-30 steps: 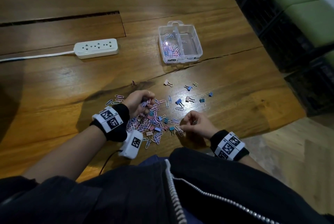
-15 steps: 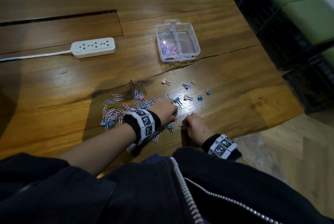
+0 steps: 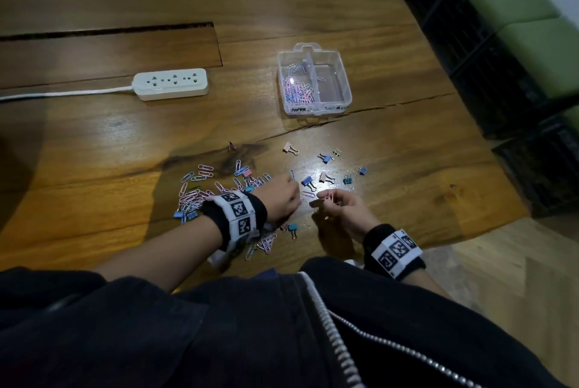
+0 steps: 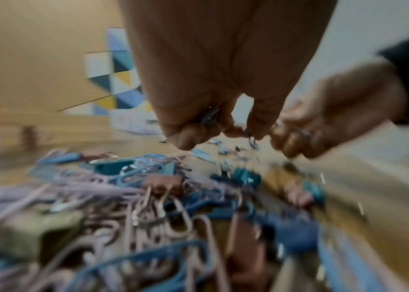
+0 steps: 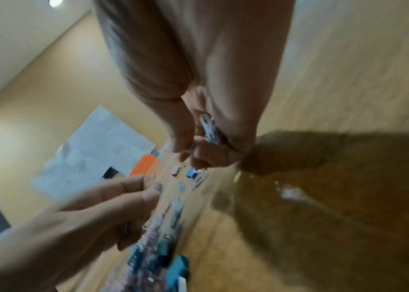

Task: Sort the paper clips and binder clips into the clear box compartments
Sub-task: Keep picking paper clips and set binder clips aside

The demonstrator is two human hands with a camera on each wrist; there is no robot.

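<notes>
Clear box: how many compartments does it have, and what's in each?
2. In the clear box, the left compartment holds pink and blue paper clips; the right compartment beside it looks almost empty, though glare may hide something.

Colour-wise it's mostly pastel: the paper clips (image 3: 200, 196) heaped on the bench (image 3: 94, 143) are pink, lilac and light blue, and the ones already in the clear box (image 3: 314, 80) are the same pink-and-blue mix. The binder clips (image 3: 326, 157) come in blue, teal and a dusty pink, with silvery wire handles. The bench itself is warm honey-brown wood with darker grain streaks and a dark patch. The power strip (image 3: 171, 84) and its cord are plain white. Both wristbands (image 3: 238, 210) are black with white panels carrying black square-code patterns. The jacket (image 3: 219, 334) is black with a silver zipper. The cushions (image 3: 526, 27) at top right are green.
</notes>
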